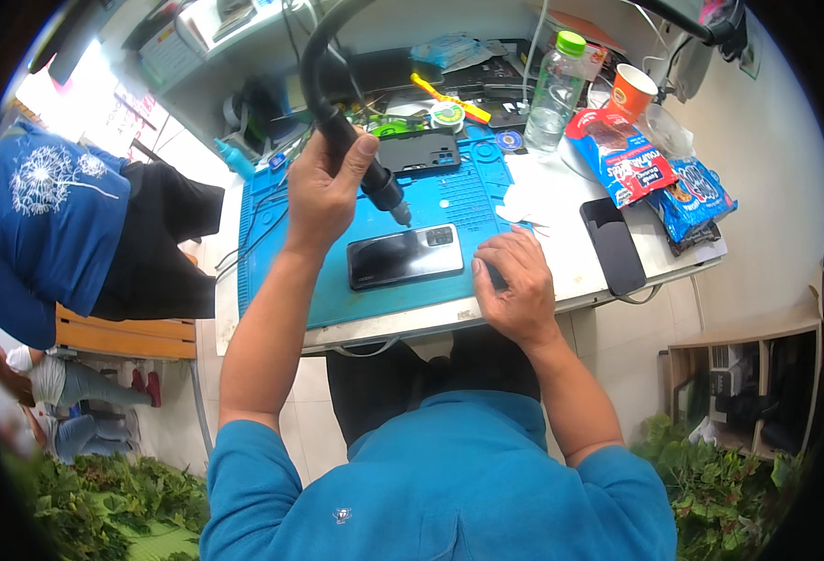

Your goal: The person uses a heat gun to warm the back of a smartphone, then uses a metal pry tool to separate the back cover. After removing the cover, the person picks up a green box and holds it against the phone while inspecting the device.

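Note:
My left hand (328,192) is closed around the black handle of a hot air gun (379,190). Its metal nozzle points down, just above the top edge of a phone (405,258). This phone lies back side up on a blue work mat (468,208), with a glossy dark back and a camera block at its right end. To the right of the phone, at the mat's edge, my right hand (519,283) rests with loosely bent fingers and the thumb apart. I see nothing held in it. A dark phone case or frame (419,150) lies farther back on the mat.
White paper pieces (526,199) and a second black phone (612,245) lie on the table's right side. Behind them stand a bottle with a green cap (556,92), snack bags (620,156) and an orange cup (633,90). A person in blue (66,220) stands at the left.

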`<state>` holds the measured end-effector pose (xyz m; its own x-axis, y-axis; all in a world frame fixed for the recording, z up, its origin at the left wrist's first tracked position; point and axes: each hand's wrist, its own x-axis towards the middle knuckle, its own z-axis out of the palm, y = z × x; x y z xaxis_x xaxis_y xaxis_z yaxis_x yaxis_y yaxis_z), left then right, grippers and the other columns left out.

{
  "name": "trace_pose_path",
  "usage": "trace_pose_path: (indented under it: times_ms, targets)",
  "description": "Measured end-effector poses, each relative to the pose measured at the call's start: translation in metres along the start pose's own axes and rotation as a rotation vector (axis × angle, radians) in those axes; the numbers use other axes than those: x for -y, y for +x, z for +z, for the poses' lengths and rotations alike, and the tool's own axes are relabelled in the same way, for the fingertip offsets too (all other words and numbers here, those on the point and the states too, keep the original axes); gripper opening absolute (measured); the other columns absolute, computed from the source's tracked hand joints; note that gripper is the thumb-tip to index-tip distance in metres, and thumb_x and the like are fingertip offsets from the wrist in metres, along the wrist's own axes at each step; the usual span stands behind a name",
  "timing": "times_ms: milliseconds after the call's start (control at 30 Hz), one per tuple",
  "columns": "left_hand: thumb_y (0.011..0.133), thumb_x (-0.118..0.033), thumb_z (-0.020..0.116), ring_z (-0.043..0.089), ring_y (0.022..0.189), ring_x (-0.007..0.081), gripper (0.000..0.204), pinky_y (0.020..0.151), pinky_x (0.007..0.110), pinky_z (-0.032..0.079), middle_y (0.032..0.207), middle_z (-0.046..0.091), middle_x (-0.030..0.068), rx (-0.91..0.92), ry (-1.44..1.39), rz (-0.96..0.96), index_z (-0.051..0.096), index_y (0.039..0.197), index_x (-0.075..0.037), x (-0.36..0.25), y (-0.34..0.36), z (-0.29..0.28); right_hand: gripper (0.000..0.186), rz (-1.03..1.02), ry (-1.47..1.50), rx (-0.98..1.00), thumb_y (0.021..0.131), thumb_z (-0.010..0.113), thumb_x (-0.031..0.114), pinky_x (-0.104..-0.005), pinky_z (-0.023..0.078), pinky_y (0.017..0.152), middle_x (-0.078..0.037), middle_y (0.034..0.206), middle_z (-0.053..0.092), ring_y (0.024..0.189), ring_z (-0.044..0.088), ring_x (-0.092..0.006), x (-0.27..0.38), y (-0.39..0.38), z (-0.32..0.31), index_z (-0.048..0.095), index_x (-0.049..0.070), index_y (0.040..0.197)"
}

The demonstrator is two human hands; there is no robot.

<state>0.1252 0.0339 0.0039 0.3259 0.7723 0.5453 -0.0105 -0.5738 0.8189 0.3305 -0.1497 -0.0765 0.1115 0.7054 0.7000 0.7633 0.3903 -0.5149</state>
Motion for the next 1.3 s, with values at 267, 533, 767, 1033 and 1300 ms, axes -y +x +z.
trace_pose_path:
  times_ms: [267,533,767,1033,1300]
  targets:
    - [0.106,-0.032,0.073,0.060,0.084,0.0088,0.031,0.076,0.025,0.049,0.092,0.068,0.0026,0.141,-0.003,-0.019,0.067,0.112,-0.002,-0.012,0.007,0.049,0.013,0.033,0.014,-0.091,0.085,0.070,0.001,-0.0557,0.046,0.112,-0.011,0.098,0.071,0.099,0.068,-0.0317,-0.002,-0.003,-0.004,0.070,0.003,0.097]
    - [0.107,-0.030,0.072,0.056,0.083,0.0064,0.029,0.072,0.022,0.045,0.097,0.065,0.0016,0.274,-0.030,-0.111,0.065,0.113,-0.003,-0.042,-0.024,0.033,0.020,0.014,-0.059,0.097,0.087,0.073,0.009,-0.0563,0.038,0.119,-0.010,0.110,0.075,0.113,0.067,-0.0303,0.004,0.001,-0.006,0.075,0.005,0.107]
    - [0.105,-0.036,0.074,0.056,0.083,0.0068,0.034,0.073,0.023,0.044,0.095,0.065,0.0012,0.216,0.038,-0.141,0.066,0.112,-0.004,-0.053,-0.048,-0.035,0.021,-0.020,-0.119,0.207,0.089,0.080,0.016,-0.0549,0.036,0.122,-0.004,0.113,0.076,0.115,0.066,-0.0260,0.001,0.000,-0.001,0.077,0.008,0.109]
    - [0.105,-0.034,0.074,0.057,0.076,0.0095,0.031,0.072,0.027,0.046,0.083,0.065,0.0009,-0.055,0.157,-0.011,0.069,0.104,-0.003,-0.024,-0.027,-0.065,0.009,-0.056,-0.101,0.176,0.087,0.081,0.008,-0.0544,0.040,0.117,-0.004,0.099,0.077,0.104,0.069,-0.0240,0.006,0.004,-0.001,0.079,0.007,0.095]
    - [0.107,-0.030,0.072,0.056,0.086,0.0084,0.027,0.080,0.025,0.045,0.093,0.064,0.0003,0.070,0.123,-0.107,0.068,0.110,-0.003,-0.041,-0.046,-0.065,0.010,-0.066,-0.056,0.166,0.083,0.081,0.007,-0.0537,0.041,0.116,-0.004,0.096,0.075,0.101,0.070,-0.0244,0.004,0.004,-0.001,0.076,0.007,0.091]
